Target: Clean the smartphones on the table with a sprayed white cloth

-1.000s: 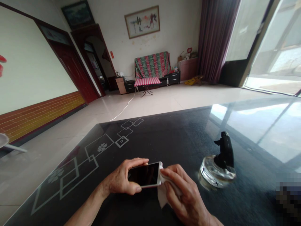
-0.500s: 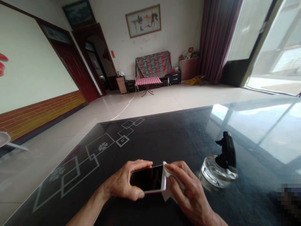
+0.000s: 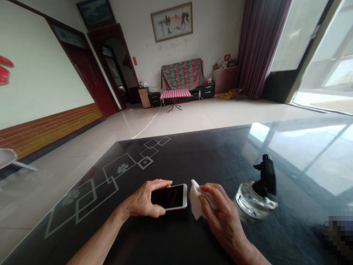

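Observation:
My left hand (image 3: 146, 200) grips a smartphone (image 3: 169, 197) by its left end, thumb along the near edge and fingers along the far edge. The phone has a dark screen and a white frame, and is held above the black table. A crumpled white tissue (image 3: 196, 202) is pinched in my right hand (image 3: 220, 209), just right of the phone and apart from it. Right of that hand stands a clear, low spray bottle (image 3: 252, 200) with a black trigger head (image 3: 267, 176).
The glossy black table (image 3: 209, 154) carries white square and flower patterns on its left. A blurred, pixelated dark thing (image 3: 338, 235) lies at the right edge. Beyond the table are a small table with a checked cloth (image 3: 175, 94) and a white stool (image 3: 7, 157) at left.
My right hand and the tissue have come away from the phone's right end, leaving a gap. My left hand has shifted the phone slightly left and away from me.

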The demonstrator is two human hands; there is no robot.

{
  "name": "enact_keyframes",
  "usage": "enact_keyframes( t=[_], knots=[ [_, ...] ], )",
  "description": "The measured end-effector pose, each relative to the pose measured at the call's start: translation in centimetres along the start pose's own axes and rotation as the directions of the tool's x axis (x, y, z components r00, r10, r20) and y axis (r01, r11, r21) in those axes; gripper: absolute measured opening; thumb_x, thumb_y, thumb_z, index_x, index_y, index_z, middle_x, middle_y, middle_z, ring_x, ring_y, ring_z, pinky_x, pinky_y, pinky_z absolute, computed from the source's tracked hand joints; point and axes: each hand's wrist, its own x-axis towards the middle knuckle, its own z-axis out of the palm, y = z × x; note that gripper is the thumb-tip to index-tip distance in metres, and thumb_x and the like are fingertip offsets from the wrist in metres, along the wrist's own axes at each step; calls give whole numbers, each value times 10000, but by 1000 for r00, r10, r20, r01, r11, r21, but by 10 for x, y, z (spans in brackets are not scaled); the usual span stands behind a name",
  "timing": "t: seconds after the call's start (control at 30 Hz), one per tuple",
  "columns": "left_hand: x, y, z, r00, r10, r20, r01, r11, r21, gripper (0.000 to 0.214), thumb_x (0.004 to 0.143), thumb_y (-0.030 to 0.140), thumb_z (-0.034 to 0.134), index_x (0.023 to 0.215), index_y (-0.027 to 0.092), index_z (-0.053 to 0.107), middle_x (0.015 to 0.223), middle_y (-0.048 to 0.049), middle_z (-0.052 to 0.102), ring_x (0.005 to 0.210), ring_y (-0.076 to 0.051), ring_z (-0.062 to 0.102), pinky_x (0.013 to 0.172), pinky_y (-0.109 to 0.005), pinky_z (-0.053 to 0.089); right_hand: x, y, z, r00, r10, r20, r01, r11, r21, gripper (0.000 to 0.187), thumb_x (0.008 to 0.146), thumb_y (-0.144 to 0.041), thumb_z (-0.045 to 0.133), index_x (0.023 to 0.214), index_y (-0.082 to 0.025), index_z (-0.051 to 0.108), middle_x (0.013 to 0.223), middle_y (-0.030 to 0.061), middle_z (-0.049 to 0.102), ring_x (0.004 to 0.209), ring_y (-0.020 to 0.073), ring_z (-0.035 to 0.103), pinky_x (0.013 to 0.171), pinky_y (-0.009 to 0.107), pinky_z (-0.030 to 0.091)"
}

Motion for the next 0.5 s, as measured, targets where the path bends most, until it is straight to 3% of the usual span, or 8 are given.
enact_keyframes(
  t=[0.17, 0.3, 0.5],
  knots=[
    [3, 4, -5, 999, -31, -39, 31, 1000, 1, 776, 569, 195, 734, 1316, 206, 526, 1256, -70, 613, 1148, -281, 563, 1025, -411, 411, -3, 9, 2, 996, -30, 86, 41, 992, -121, 178, 918, -210, 450, 1067, -205, 547, 1076, 95, 579, 947, 194, 607, 791, 320, 532],
    [4, 11, -8, 999, -29, -18, 30, 998, 52, 788, 567, 220, 743, 1322, 190, 519, 1220, -82, 629, 1092, -269, 595, 970, -385, 453, -6, 12, 3, 981, -174, 81, 188, 956, -225, 293, 886, -155, 468, 1167, -214, 528, 1230, 114, 539, 1195, 267, 494, 968, 481, 462],
    [-16, 41, -5, 999, 30, -42, -20, 975, 220, 858, 537, 216, 747, 1353, 188, 485, 1315, -113, 572, 1179, -294, 536, 1037, -421, 394, -10, -16, -3, 892, -345, 291, 399, 904, -154, 507, 814, -167, 526, 1311, -174, 428, 1391, 150, 445, 1338, 317, 349, 1070, 597, 314]
  ],
)
